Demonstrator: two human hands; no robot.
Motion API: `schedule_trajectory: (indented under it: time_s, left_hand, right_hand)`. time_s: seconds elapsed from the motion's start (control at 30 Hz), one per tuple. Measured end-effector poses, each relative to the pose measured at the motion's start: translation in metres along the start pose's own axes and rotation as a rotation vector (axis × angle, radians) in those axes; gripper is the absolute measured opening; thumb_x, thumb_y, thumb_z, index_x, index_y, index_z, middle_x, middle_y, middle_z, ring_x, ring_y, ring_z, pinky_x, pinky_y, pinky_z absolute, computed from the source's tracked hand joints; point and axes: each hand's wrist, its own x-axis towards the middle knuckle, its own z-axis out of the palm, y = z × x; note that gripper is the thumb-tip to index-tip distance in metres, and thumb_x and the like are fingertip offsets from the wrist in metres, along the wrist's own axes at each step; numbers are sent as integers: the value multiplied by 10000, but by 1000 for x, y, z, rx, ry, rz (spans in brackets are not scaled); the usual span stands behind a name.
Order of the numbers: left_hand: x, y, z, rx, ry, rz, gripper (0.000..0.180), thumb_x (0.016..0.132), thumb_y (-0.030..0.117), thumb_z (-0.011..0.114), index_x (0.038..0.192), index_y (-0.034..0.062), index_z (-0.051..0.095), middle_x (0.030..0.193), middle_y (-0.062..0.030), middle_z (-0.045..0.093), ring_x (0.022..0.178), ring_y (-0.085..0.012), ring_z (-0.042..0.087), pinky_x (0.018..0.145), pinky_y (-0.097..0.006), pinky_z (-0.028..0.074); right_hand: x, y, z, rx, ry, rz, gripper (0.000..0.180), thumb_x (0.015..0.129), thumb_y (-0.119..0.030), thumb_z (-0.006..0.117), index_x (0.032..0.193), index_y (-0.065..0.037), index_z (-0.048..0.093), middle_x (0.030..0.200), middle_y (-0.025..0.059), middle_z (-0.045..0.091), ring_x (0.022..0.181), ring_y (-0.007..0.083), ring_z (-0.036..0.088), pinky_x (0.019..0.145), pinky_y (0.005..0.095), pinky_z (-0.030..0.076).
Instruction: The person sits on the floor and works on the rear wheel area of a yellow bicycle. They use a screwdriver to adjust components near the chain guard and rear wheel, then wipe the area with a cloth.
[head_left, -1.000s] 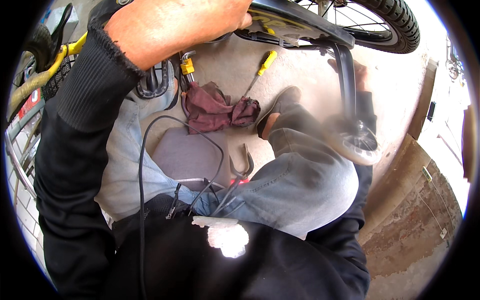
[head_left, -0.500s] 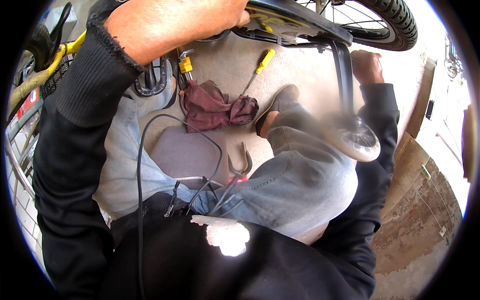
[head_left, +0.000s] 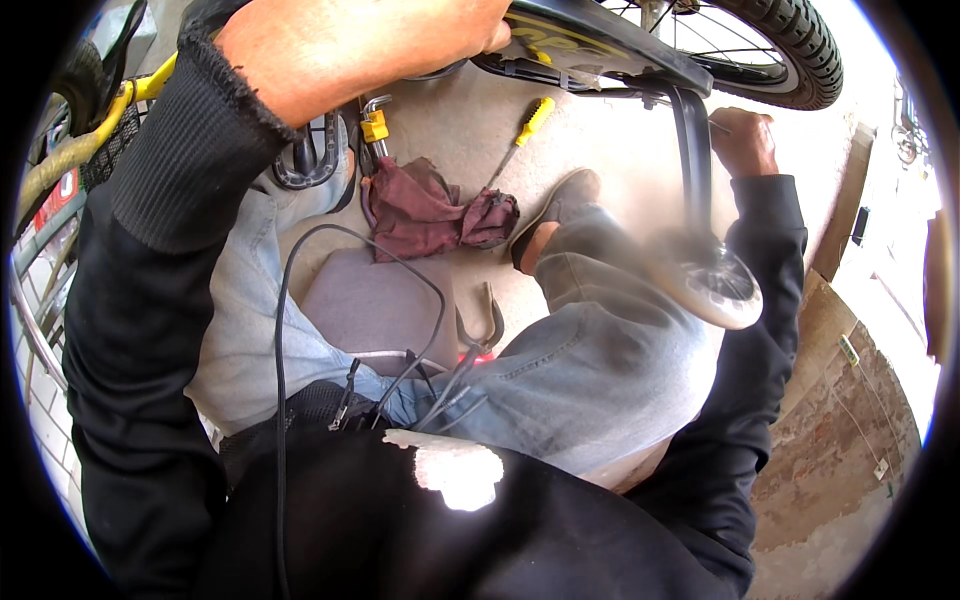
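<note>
My left hand (head_left: pixel 365 48) reaches across the top, its finger curled against a black bicycle's chain guard (head_left: pixel 580 45) with yellow markings. Most of its fingers are hidden. From the guard's right end a black metal arm (head_left: pixel 692 160) comes down to a small pale training wheel (head_left: pixel 722 288), blurred at its left side, above my knee. Just right of that arm, my right hand (head_left: pixel 746 142) is closed. A thin dark tip shows at its fingers, too small to name.
A yellow-handled screwdriver (head_left: pixel 535 122), a maroon rag (head_left: pixel 420 210) and hex keys in a yellow holder (head_left: pixel 374 128) lie on the floor. A grey pad (head_left: pixel 375 300) sits between my legs. The bicycle's tyre (head_left: pixel 815 50) fills the upper right; a wire basket (head_left: pixel 105 160) stands left.
Both hands and the bicycle sit slightly farther right and lower in the picture. My right hand stays closed beside the metal arm, and my left stays against the chain guard.
</note>
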Motion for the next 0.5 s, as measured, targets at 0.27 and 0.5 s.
schedule_trajectory:
  time_s: [0.27,0.5]
  left_hand:
    - [-1,0,2,27,37,23,259,664,186,798,689,-36,667,677,-219,639,702,-390,661,651,-441,530]
    - [2,-1,4,7,30,22,247,658,174,793,677,-36,664,659,-222,630,679,-393,656,637,-441,529]
  right_hand:
    - [-6,8,1,44,115,-97,332,775,-306,750,660,-7,667,572,139,592,532,281,593,578,380,471]
    - [-10,-4,3,64,120,-59,227,749,-208,759,667,-18,667,559,129,588,501,265,579,543,360,468]
